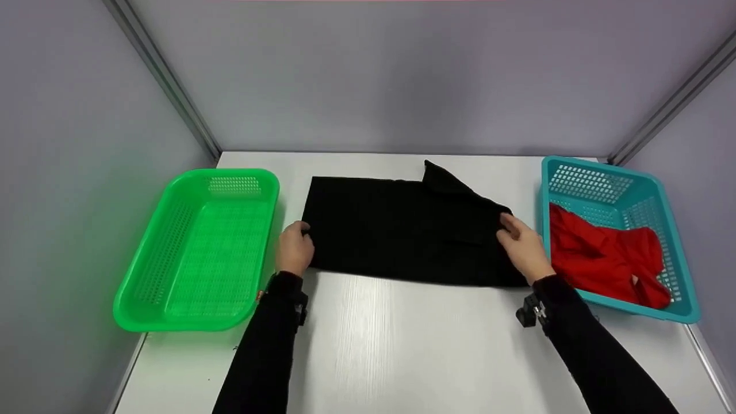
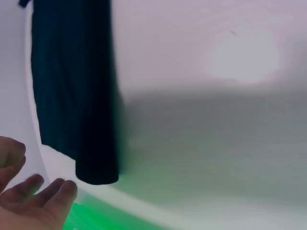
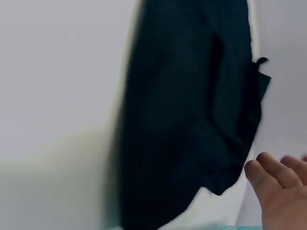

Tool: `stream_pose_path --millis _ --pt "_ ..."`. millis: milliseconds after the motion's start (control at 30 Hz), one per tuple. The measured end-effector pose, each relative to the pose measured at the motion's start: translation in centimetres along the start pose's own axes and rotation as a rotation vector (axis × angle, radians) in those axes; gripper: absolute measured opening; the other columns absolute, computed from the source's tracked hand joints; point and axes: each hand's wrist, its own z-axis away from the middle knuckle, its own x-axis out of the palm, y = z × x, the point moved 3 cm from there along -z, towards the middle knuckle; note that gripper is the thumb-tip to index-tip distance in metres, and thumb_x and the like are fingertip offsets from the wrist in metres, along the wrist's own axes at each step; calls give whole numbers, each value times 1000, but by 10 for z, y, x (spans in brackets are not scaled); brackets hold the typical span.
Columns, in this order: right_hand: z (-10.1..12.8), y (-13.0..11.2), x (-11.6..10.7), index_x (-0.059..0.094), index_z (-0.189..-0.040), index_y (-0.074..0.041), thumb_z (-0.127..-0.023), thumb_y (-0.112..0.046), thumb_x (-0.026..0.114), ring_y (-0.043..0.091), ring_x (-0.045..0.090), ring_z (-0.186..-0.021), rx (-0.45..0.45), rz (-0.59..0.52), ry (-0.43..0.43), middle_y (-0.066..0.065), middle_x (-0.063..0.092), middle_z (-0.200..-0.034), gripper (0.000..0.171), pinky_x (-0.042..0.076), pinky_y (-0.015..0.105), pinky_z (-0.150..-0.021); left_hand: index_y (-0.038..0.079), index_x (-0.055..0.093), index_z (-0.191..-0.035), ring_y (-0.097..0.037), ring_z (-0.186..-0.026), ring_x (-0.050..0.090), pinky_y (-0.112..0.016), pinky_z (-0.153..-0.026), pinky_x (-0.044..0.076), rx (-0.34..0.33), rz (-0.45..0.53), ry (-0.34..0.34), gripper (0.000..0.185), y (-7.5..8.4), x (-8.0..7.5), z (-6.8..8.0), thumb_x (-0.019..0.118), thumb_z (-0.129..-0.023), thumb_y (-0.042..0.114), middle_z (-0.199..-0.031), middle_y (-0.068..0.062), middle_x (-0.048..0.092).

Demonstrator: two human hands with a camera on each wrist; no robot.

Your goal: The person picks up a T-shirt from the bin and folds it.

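Note:
A folded piece of black cloth [image 1: 397,230] lies wide across the white table, its far right corner turned up in a loose flap [image 1: 445,179]. My left hand [image 1: 295,248] is at the cloth's left edge. In the left wrist view the fingers [image 2: 60,196] are loosely extended beside the cloth's lower end [image 2: 96,163]. At the right edge is my right hand [image 1: 524,247], thumb and forefinger apart. Seen from the right wrist, its fingers [image 3: 276,172] are straight, just beside the dark fabric [image 3: 177,115].
A green plastic basket [image 1: 123,305] stands left of the cloth. To the right, a blue basket [image 1: 650,313] holds a crumpled red cloth [image 1: 609,256]. Grey panels [image 1: 368,75] close off the back and sides of the white table [image 1: 368,339].

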Motion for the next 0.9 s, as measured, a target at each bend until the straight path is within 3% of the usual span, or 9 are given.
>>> stream_pose_path --millis 133,200,300,433,533,600,700,800,900 --pt "11 14 21 54 -145 3 -105 -9 54 47 49 -136 -124 267 -39 29 53 -147 42 39 58 -112 -2 71 -119 -41 -127 58 -51 -105 48 192 -133 -185 22 2 14 14 57 -101 -2 -132 -22 65" --pt "17 23 33 56 -143 4 -104 -7 55 50 45 -138 -172 367 -88 31 52 -146 40 37 62 -112 0 70 -124 -43 -137 50 -52 -112 42 268 -215 -290 25 -1 21 23 60 -100 -2 -141 -22 60" --pt "27 37 47 53 -146 6 -105 -8 56 52 35 -144 -237 477 -146 31 45 -152 43 29 64 -116 3 66 -134 -46 -144 41 -54 -115 38 338 -326 -370 35 -10 27 34 65 -100 2 -152 -22 51" --pt "39 50 56 57 -142 3 -105 -13 59 46 40 -143 -328 601 -92 25 50 -149 40 22 65 -119 7 63 -139 -45 -143 42 -54 -111 43 402 -420 -352 40 -20 27 48 68 -100 8 -153 -20 50" --pt "46 53 56 68 -124 1 -101 -10 64 41 55 -123 -420 655 24 18 62 -125 26 26 65 -115 7 69 -131 -42 -135 53 -52 -103 51 467 -459 -308 32 -23 23 59 69 -99 10 -145 -18 58" --pt "50 54 57 71 -108 0 -97 -5 67 39 59 -105 -488 679 95 14 64 -106 13 33 62 -110 7 73 -122 -37 -122 64 -48 -95 56 521 -482 -275 25 -23 20 66 69 -98 10 -135 -16 65" --pt "55 56 59 67 -93 -2 -93 -2 68 36 56 -87 -553 723 154 11 60 -88 1 42 58 -99 6 77 -109 -30 -90 72 -43 -73 60 604 -508 -228 16 -21 16 77 71 -94 8 -113 -12 71" --pt "56 59 62 66 -98 -3 -93 -4 69 35 55 -85 -536 745 163 11 61 -89 6 40 58 -91 6 78 -102 -25 -66 67 -40 -57 56 659 -547 -202 12 -21 14 84 72 -91 6 -96 -9 68" --pt "55 59 64 69 -121 -2 -94 -8 70 35 57 -86 -482 757 157 13 65 -94 27 37 59 -89 7 78 -98 -23 -58 62 -39 -52 53 695 -569 -176 10 -20 13 85 73 -89 5 -87 -7 65"
